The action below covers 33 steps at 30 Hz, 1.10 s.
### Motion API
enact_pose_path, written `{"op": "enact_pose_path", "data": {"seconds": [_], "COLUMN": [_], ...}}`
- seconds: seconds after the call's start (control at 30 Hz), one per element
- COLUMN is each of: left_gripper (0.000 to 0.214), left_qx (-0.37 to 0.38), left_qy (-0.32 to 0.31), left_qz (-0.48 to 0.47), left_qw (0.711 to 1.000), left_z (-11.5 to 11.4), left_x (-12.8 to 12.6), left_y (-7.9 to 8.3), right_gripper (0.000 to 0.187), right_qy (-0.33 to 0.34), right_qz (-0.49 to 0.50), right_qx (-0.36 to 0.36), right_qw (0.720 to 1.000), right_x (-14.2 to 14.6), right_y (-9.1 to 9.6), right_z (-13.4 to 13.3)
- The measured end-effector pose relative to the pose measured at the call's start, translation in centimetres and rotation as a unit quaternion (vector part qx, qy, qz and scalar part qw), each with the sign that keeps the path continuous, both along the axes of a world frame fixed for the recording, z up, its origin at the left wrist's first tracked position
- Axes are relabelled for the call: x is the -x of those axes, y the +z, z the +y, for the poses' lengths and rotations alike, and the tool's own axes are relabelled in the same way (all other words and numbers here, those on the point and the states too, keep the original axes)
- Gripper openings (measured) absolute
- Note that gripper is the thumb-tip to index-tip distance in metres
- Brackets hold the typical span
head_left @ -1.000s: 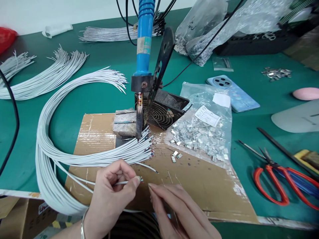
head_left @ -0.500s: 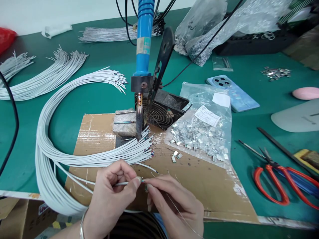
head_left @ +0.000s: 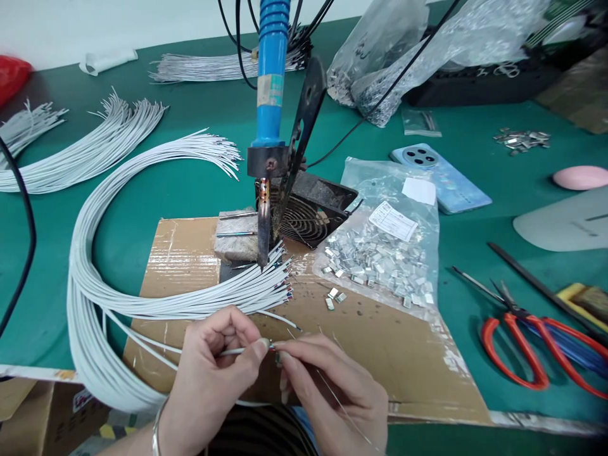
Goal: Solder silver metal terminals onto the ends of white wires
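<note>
My left hand (head_left: 221, 373) pinches a white cable (head_left: 232, 351) between thumb and forefinger, close to the cable's stripped end. Right at that end, where tiny coloured wires (head_left: 272, 346) show, the fingertips of my right hand (head_left: 327, 380) are closed. A small greenish piece (head_left: 278, 358), seemingly a connector, peeks out between them, mostly hidden. Thin silvery solder wire (head_left: 339, 405) trails across my right palm. Above both hands, a blue-handled soldering iron (head_left: 270, 114) is held tip down in a stand, its tip over a bundle of white cables (head_left: 228, 297).
Cardboard (head_left: 380, 361) covers the work area. A clear bag of metal connectors (head_left: 380, 259) lies on it, beside several loose connectors (head_left: 333, 294). A small black fan (head_left: 308, 212) stands behind the iron. Red-handled cutters (head_left: 517, 335), tweezers (head_left: 475, 282) and a phone (head_left: 446, 177) lie rightward.
Both hands keep the same grip and place at the cable end. The view has shifted very slightly, moving the background a little to the left.
</note>
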<state>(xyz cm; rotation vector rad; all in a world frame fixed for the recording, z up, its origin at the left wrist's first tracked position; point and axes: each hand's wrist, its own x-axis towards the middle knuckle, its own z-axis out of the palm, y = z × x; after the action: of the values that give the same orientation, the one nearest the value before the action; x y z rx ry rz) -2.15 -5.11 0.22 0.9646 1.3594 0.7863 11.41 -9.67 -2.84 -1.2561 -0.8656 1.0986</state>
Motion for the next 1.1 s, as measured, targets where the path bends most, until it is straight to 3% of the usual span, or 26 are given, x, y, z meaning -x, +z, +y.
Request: {"op": "enact_pose_path", "data": {"seconds": [0.17, 0.3, 0.4, 0.5, 0.6, 0.73, 1.1], "left_gripper": [0.016, 0.015, 0.016, 0.017, 0.016, 0.013, 0.016], "left_qx": [-0.006, -0.007, -0.005, 0.001, 0.002, -0.017, -0.048], "left_qy": [0.005, 0.0, 0.013, 0.029, 0.032, 0.026, 0.015], "left_qz": [0.001, 0.001, -0.001, -0.009, -0.025, -0.052, -0.018], "left_qw": [1.0, 1.0, 1.0, 1.0, 0.999, 0.998, 0.999], "left_z": [-0.1, -0.1, -0.1, -0.1, -0.1, 0.0, 0.1], "left_x": [0.1, 0.0, 0.0, 0.0, -0.1, -0.3, -0.7], "left_y": [-0.1, -0.3, -0.4, -0.5, -0.3, -0.1, 0.0], "right_gripper": [0.033, 0.042, 0.044, 0.034, 0.019, 0.011, 0.009], "right_qy": [-0.016, -0.026, -0.024, -0.061, -0.067, -0.041, -0.013], "right_qz": [-0.094, -0.229, -0.286, -0.255, -0.115, 0.036, 0.068], "right_qx": [-0.09, -0.196, -0.214, -0.15, -0.032, 0.063, 0.093], "right_qw": [0.991, 0.953, 0.934, 0.953, 0.99, 0.996, 0.993], "right_x": [-0.1, -0.7, -1.2, -1.3, -1.0, -0.5, -0.3], "right_y": [-0.2, -0.5, -0.6, -0.4, 0.1, 0.9, 1.3], "right_z": [-0.1, 0.0, 0.1, 0.1, 0.2, 0.8, 1.6]}}
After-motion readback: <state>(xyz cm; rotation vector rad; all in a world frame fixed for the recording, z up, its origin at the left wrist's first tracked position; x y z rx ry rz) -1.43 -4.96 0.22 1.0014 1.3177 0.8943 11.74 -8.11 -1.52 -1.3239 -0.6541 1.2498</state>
